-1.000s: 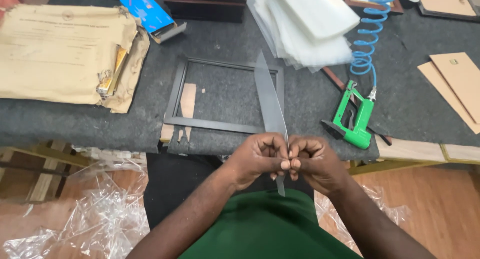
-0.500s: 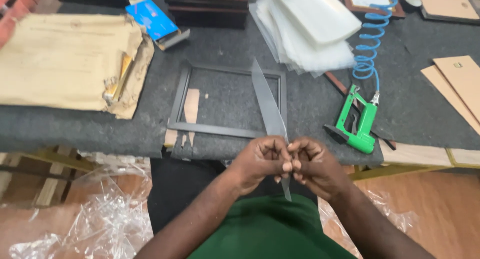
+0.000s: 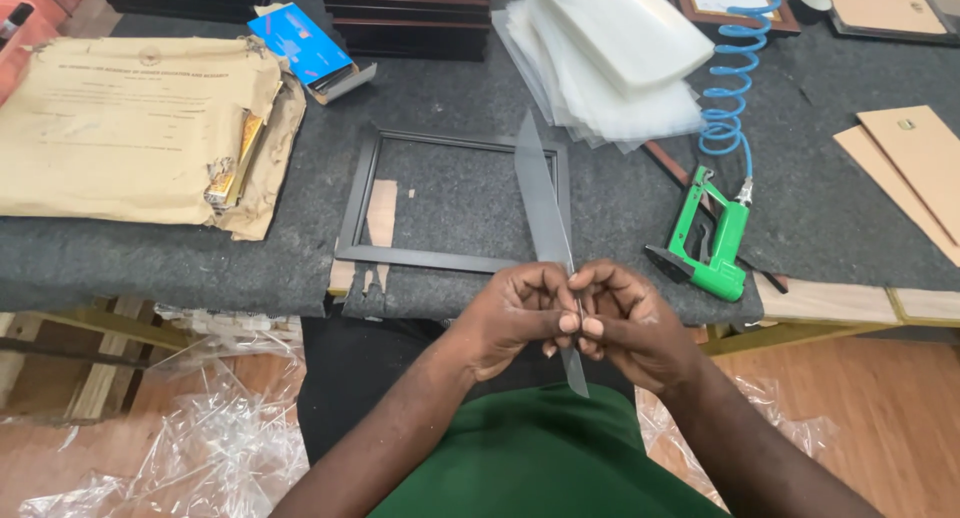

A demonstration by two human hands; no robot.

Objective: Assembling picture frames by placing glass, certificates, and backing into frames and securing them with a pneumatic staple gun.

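Left hand [image 3: 515, 313] and right hand [image 3: 630, 323], fingers closed, pinch the edge of a thin clear glass pane [image 3: 545, 218] above the grey felt-covered table [image 3: 450, 98].

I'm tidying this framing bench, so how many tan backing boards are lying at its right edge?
2: a lower tan backing board and an upper tan backing board overlapping it, both on the grey felt table and cut off by the picture's edge; more may be hidden.

A picture-framing workshop: a felt-covered surface [image 3: 450, 98] carries an empty black frame [image 3: 455, 200], a green staple gun [image 3: 712, 238] on a coiled blue air hose [image 3: 735, 73], backing boards [image 3: 915, 168] and stacked frames [image 3: 410, 13].
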